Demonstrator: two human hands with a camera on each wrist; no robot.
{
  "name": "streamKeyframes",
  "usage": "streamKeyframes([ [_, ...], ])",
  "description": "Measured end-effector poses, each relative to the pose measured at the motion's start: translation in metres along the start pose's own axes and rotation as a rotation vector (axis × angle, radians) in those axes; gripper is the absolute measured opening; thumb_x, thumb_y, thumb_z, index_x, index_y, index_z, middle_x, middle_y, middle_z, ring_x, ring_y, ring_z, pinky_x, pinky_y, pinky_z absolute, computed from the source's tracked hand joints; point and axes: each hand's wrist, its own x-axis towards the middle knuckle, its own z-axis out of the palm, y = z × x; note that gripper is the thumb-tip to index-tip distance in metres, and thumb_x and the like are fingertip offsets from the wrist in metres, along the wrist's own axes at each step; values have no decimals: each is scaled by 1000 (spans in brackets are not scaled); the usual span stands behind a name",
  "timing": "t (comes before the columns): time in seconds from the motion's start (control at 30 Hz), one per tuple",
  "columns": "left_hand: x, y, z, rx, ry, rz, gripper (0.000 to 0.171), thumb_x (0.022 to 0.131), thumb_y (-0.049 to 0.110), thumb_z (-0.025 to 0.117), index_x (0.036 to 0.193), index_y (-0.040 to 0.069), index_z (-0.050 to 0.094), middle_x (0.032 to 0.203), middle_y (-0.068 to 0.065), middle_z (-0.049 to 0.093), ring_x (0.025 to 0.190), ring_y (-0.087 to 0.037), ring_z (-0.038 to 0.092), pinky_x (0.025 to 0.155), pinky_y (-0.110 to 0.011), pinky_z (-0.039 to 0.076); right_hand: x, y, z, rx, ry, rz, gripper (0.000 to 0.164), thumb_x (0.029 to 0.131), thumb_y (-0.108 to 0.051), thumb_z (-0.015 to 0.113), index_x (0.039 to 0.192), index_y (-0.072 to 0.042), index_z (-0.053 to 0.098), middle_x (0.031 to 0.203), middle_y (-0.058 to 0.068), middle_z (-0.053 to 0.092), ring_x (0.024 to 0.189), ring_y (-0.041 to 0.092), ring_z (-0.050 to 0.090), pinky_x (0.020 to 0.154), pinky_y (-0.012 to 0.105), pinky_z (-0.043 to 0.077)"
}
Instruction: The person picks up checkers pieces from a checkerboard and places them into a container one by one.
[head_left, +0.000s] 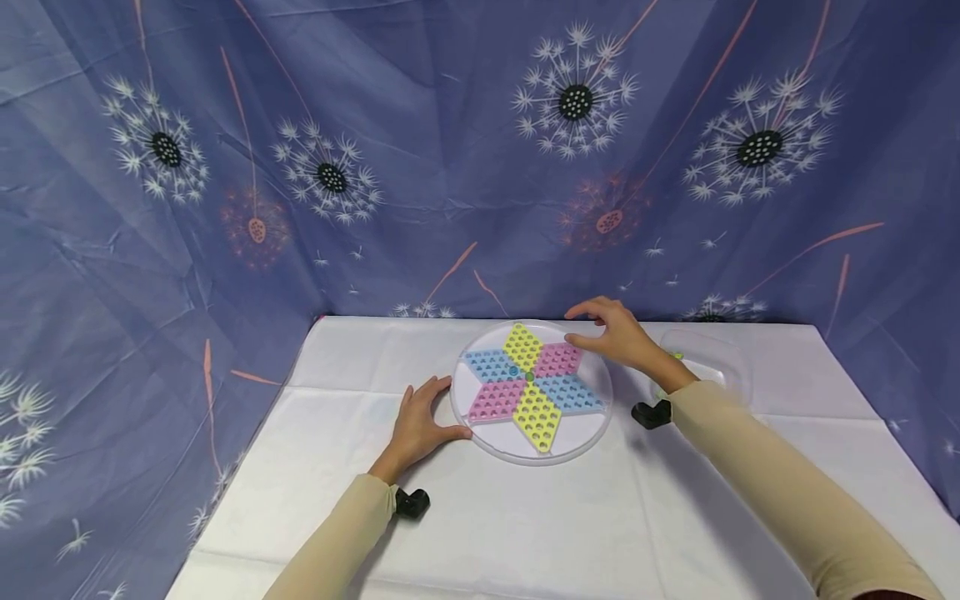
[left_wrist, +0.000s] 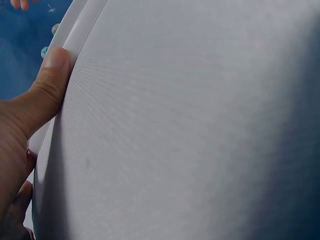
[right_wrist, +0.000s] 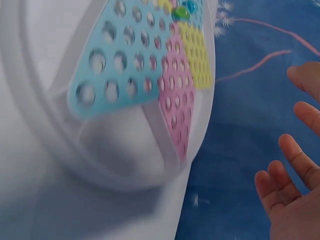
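A round white Chinese checkers board (head_left: 487, 442) lies on the table, its star of yellow, pink and blue points full of small holes. Near its middle sit a green marble (head_left: 529, 377) and a blue marble (head_left: 513, 371). My left hand (head_left: 420, 421) rests at the board's left rim, fingers spread; the left wrist view has its thumb (left_wrist: 52, 75) lying along the rim. Over the far right edge hovers my right hand (head_left: 618, 333), thumb and fingers apart. The right wrist view finds nothing in that hand (right_wrist: 295, 190), off to the side of the board.
A clear plastic container (head_left: 731, 354) stands right of the board, partly behind my right forearm, with something yellow-green at its left side. White cloth (head_left: 570, 525) covers the table. A blue dandelion-print curtain (head_left: 450, 167) hangs along the back and sides.
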Motion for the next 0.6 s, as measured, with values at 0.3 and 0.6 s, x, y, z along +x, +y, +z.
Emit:
streamKeyframes([
  [0.3,1,-2,2,9,1,3,101,66,42,97,149,5,52,150,-14,53,149,-34,36,124,-53,6,10,-13,20,44,-50,39,39,91,-28,80,127,-17,69,137,12,54,119,39,49,99,57,42],
  [0.6,2,-4,3,12,12,11,100,65,42,97,148,5,54,149,-15,54,148,-34,37,123,-55,8,15,-13,40,53,-87,22,42,90,-26,82,127,-10,70,134,16,55,118,44,51,96,60,43],
])
